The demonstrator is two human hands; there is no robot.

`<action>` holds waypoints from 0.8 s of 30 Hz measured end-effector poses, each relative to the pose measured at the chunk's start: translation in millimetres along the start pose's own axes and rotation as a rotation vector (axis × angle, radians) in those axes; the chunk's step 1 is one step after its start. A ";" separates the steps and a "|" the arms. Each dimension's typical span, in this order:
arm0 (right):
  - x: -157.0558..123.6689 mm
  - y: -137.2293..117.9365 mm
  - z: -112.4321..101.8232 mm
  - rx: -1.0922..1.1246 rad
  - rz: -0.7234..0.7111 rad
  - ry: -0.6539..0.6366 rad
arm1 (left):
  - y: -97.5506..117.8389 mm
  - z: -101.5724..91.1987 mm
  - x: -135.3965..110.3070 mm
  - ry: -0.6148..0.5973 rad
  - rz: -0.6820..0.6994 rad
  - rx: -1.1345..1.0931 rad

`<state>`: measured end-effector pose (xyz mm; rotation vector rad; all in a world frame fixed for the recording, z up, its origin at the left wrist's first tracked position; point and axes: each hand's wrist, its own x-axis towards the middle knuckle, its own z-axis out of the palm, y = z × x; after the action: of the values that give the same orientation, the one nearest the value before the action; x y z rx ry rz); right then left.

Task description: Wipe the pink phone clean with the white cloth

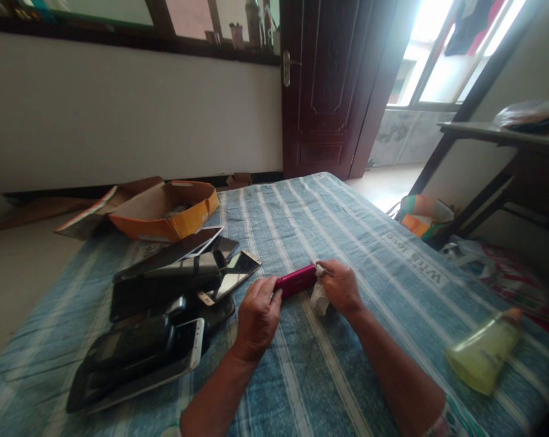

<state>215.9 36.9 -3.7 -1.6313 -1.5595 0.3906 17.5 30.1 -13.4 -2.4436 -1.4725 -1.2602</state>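
Observation:
My left hand (pixel 258 315) is closed round the near end of a magenta phone (pixel 296 281), held on its edge just above the striped blue bedsheet (pixel 329 224). My right hand (pixel 342 286) grips a crumpled white cloth (pixel 319 297) and presses it against the phone's far end. Both forearms reach in from the bottom of the view.
A heap of several dark phones and tablets (pixel 165 291) lies left of my hands. Behind it sits an open orange cardboard box (pixel 169 212). A yellow-green plastic bottle (pixel 483 355) lies on the sheet at the right. A dark wooden door (pixel 329 85) stands beyond the bed.

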 end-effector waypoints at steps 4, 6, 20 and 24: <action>-1.5 -4.1 -1.7 -0.082 0.022 -0.053 | 0.6 0.3 0.6 0.008 0.003 0.014; -3.8 -6.3 -3.9 -0.201 0.014 -0.076 | 0.9 0.4 1.0 0.013 0.007 0.019; -10.0 -1.8 3.7 -0.280 -0.148 0.057 | -1.3 1.2 9.3 -0.064 -0.096 0.111; -15.7 -2.8 14.5 -0.241 -0.285 0.112 | 0.2 0.5 13.6 -0.153 -0.177 0.155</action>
<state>200.8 26.9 -15.4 -1.5460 -1.7738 -0.0423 21.0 40.2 -4.9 -2.4006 -1.7865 -0.9576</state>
